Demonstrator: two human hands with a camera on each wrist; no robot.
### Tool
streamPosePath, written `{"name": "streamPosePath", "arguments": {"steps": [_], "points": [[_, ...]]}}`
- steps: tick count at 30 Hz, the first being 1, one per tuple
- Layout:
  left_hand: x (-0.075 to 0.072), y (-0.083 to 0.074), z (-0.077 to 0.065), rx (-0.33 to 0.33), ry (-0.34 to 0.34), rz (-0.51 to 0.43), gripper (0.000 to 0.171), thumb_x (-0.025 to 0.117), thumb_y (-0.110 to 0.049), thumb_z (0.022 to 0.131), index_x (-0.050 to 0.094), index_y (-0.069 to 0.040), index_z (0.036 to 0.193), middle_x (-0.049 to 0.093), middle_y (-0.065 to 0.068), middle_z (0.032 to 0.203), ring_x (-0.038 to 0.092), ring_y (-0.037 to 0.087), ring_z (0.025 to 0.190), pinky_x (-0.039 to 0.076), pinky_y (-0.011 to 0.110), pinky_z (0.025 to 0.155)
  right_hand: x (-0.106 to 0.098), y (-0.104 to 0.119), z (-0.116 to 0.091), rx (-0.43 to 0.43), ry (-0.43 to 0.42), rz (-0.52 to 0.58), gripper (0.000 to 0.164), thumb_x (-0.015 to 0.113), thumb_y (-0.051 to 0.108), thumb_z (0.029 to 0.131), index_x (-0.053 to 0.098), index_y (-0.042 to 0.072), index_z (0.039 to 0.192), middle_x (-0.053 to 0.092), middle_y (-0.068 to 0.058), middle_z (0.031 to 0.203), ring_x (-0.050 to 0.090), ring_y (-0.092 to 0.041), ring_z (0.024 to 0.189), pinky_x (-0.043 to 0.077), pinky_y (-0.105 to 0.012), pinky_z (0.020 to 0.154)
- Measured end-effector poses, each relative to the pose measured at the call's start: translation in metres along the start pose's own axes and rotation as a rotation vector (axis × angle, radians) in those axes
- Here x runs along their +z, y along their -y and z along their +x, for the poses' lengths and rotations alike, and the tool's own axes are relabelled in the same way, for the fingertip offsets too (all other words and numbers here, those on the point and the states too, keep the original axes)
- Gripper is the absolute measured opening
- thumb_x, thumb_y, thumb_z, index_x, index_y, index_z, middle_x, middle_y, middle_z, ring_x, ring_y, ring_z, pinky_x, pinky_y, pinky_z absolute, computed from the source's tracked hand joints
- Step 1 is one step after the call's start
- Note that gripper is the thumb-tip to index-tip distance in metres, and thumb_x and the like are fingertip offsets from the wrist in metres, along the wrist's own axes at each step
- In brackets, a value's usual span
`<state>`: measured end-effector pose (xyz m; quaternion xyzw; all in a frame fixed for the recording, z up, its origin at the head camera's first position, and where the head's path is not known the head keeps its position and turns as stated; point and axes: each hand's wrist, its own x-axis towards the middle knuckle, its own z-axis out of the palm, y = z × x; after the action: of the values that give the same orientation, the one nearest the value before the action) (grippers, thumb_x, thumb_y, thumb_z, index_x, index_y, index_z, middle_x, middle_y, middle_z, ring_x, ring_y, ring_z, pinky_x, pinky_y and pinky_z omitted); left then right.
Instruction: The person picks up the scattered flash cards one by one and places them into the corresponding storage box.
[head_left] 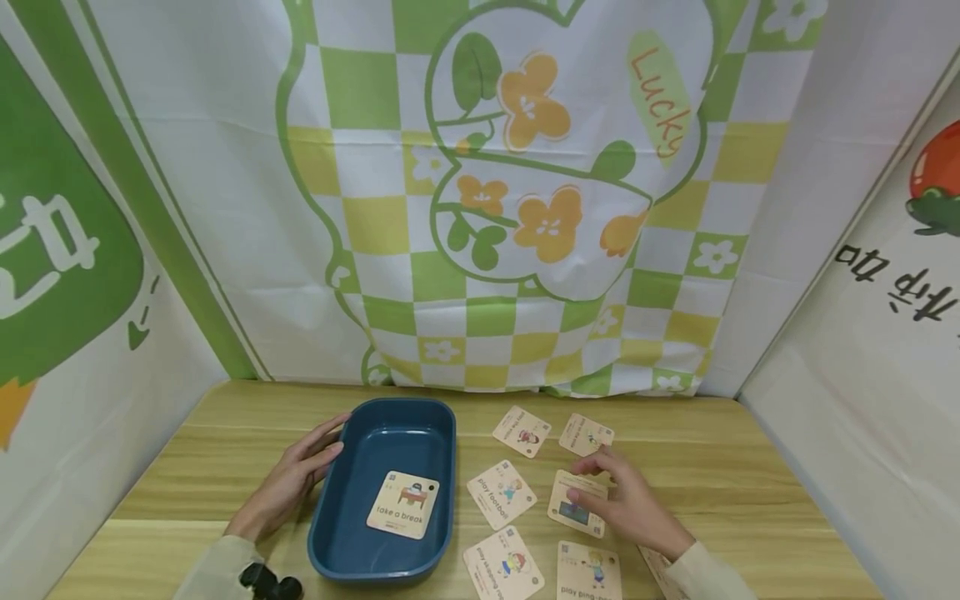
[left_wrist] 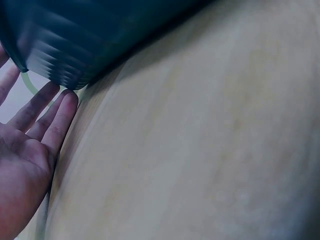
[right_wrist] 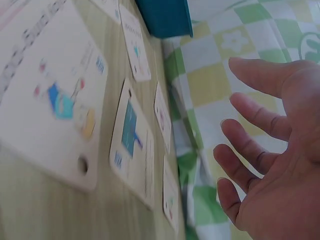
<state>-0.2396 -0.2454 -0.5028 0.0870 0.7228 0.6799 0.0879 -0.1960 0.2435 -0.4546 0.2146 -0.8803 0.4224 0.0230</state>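
My left hand [head_left: 281,487] rests against the left side of a dark blue tray [head_left: 351,492], its fingers extended along the wall and rim. In the left wrist view, fingertips lie right at the tray's ribbed outer wall [left_wrist: 55,55]. Inside the tray lies a card [head_left: 403,506] reading "take a break". Over a card with a blue picture [head_left: 576,513], my right hand [head_left: 633,504] hovers with thumb and fingers spread. The right wrist view shows that hand [right_wrist: 272,145] holding nothing, with the blue-picture card [right_wrist: 132,145] flat on the table.
More picture cards lie around: "play football" [head_left: 501,495], a skipping-rope card [head_left: 502,567], a ping-pong card [head_left: 588,573], and two at the back, one with a red figure [head_left: 522,432] and another beside it [head_left: 583,433]. Another card [head_left: 660,571] is partly under the right forearm. A printed curtain [head_left: 495,333] hangs behind.
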Motion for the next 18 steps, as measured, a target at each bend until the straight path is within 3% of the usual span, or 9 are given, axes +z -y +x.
{"name": "streamPosePath", "arguments": {"steps": [7,11,18], "points": [[0.001,0.000,0.000,-0.003,-0.007,-0.003,0.063,0.053,-0.030,0.107,0.027,-0.011,0.161,0.022,0.024,0.163,0.053,0.002,0.123,0.047,0.019,0.097,-0.011,-0.010,-0.016,0.106,-0.034,-0.032,0.028,0.076,0.027,0.093,0.069,0.008,0.113,0.061,0.001,0.111,0.056,-0.026,0.110,0.043,-0.058,0.096],[0.001,0.000,0.000,-0.003,-0.005,-0.007,0.062,0.053,-0.030,0.108,0.027,-0.011,0.161,0.022,0.024,0.163,0.053,0.001,0.122,0.047,0.019,0.097,-0.017,-0.017,-0.026,0.158,-0.059,-0.058,0.030,0.078,0.027,0.091,0.069,0.009,0.113,0.062,0.000,0.111,0.055,-0.026,0.109,0.043,-0.058,0.096],[0.000,0.000,-0.001,0.002,-0.004,0.001,0.062,0.052,-0.030,0.108,0.027,-0.011,0.161,0.021,0.023,0.163,0.052,-0.001,0.121,0.047,0.019,0.097,-0.029,-0.033,-0.045,0.195,-0.098,-0.104,0.033,0.079,0.031,0.090,0.069,0.009,0.114,0.061,0.001,0.112,0.057,-0.024,0.108,0.048,-0.045,0.093]]}}
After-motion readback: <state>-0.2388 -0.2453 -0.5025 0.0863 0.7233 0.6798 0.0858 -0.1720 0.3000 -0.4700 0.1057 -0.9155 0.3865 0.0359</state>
